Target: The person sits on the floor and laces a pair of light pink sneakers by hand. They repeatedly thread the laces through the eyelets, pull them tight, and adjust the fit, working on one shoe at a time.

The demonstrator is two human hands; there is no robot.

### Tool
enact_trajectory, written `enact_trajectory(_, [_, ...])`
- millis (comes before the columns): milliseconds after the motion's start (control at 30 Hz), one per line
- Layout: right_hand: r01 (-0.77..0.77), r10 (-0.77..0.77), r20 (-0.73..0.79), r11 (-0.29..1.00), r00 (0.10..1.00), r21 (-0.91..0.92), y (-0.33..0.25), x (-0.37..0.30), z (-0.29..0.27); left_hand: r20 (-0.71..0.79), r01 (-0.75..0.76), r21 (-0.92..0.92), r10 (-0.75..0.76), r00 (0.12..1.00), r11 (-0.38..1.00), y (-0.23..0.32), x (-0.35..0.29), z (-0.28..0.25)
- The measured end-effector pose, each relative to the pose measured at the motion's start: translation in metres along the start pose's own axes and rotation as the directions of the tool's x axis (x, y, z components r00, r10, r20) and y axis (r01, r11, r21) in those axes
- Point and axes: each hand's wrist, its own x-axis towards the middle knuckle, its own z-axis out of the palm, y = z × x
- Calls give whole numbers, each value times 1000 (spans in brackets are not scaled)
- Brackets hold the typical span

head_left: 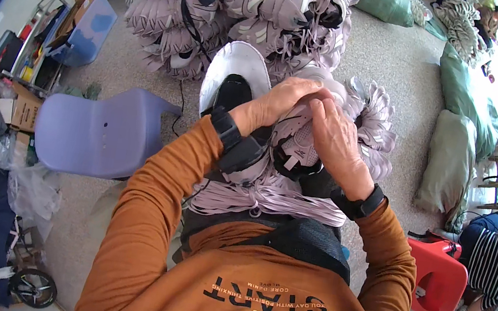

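Left hand (276, 102) arching across the far end of the pale pink shoe (298, 138), right hand (340, 140) covering its right side! Either grip clamped down? Can't tell, the view's partly blocked. The shoe's at the lap's (322, 184) far edge, just beyond bundled pink laces (274, 204).

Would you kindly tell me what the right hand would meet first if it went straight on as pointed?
The right hand would probably meet the left hand first, around the lilac shoe, though depth is unclear.
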Motion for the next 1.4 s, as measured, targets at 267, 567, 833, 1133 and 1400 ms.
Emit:
enact_trajectory(267, [-105, 257, -138, 746, 957, 657, 6, 42, -20, 184, -431, 756, 472, 862, 492, 35, -65, 17])
enact_trajectory(567, [-110, 287, -162, 739, 944, 665, 16, 37, -36, 410, -409, 909, 361, 838, -83, 52, -18, -10])
enact_trajectory(833, [-26, 123, -217, 916, 969, 400, 24, 2, 6, 200, -496, 855, 788, 583, 150, 202, -50, 7])
enact_trajectory(1133, [63, 531, -549, 680, 645, 731, 76, -7, -122, -23, -239, 708, 360, 933, 664, 63, -40, -10])
enact_trajectory(1400, [-70, 854, -243, 308, 459, 949, 100, -93, -66, -60, -20, 598, 69, 996, 802, 17, -35, -11])
